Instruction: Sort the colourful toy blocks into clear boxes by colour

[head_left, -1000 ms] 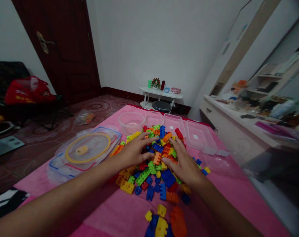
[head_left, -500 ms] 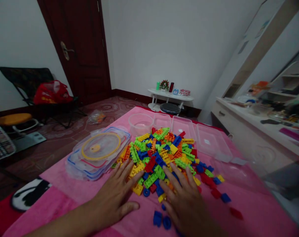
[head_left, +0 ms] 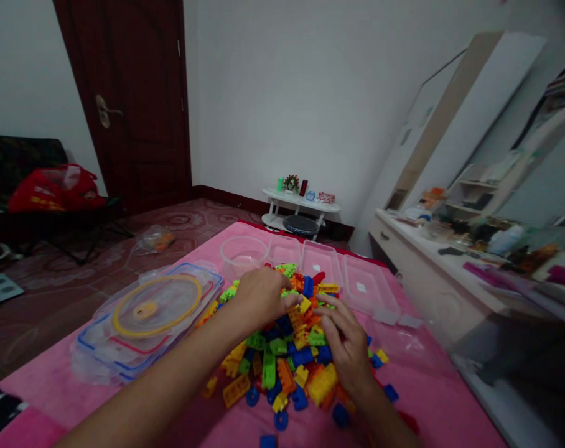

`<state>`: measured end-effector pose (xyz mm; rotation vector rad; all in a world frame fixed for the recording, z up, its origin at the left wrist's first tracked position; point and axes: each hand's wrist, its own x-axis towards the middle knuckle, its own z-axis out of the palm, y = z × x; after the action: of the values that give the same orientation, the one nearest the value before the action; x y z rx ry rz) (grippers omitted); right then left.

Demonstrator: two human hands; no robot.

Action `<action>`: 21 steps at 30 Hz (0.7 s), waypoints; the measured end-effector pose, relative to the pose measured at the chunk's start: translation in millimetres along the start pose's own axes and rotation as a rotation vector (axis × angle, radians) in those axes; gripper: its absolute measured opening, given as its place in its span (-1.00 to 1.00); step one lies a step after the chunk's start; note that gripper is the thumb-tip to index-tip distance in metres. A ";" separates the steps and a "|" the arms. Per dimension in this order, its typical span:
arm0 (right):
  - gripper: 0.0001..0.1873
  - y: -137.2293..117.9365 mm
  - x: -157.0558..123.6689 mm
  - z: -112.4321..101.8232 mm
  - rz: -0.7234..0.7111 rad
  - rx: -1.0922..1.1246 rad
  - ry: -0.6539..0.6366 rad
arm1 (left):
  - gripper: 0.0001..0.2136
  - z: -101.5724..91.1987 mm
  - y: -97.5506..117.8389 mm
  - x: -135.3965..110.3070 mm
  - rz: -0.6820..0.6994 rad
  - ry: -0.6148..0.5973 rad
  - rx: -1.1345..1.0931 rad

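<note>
A heap of toy building bricks (head_left: 282,348) in red, blue, yellow, green and orange spreads over the pink cloth (head_left: 184,410). My left hand (head_left: 264,297) reaches across the heap's far left part; its thumb stands apart from the fingers, whose tips are partly hidden. On the right side, my right hand (head_left: 346,339) rests against the bricks with bent, parted fingers. No brick is clearly gripped by either hand. Loose blue pieces, one a small ring (head_left: 280,420), lie at the near side.
Clear lids (head_left: 147,317) are stacked on the left. A round clear tub (head_left: 242,255) and rectangular clear boxes (head_left: 364,283) line the far side. A white dresser (head_left: 432,280) covered with items stands to the right, and a low white table (head_left: 301,199) by the wall.
Both hands have moved forward from the near edge of the heap onto its far left and right parts. Bricks have shifted and spread toward me. The view has turned slightly right.
</note>
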<state>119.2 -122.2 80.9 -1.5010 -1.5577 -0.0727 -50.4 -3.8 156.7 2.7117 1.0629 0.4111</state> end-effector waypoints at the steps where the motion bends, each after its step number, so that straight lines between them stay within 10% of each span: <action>1: -0.76 5.4 13.4 -0.5 0.040 -0.004 0.055 | -0.51 7.3 0.8 13.3 -0.022 0.074 -0.034; 3: -0.74 22.7 39.7 2.3 0.086 -0.059 0.109 | -0.44 31.5 -1.9 35.9 -0.015 0.209 -0.095; 9: -0.53 72.0 68.6 31.4 0.266 -0.224 -0.061 | -0.47 91.7 -24.1 50.9 0.074 0.084 -0.185; 15: -0.78 37.9 54.0 34.0 0.220 -0.139 -0.192 | -0.63 84.5 -41.5 49.6 -0.039 0.140 -0.220; 21: -0.78 12.7 59.0 -19.3 0.280 0.043 -0.552 | -0.67 62.8 -61.1 47.8 -0.066 -0.061 -0.215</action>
<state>151.4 -86.5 122.2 -1.7830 -1.7299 0.5758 -34.9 67.9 89.0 2.4781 1.0250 0.4043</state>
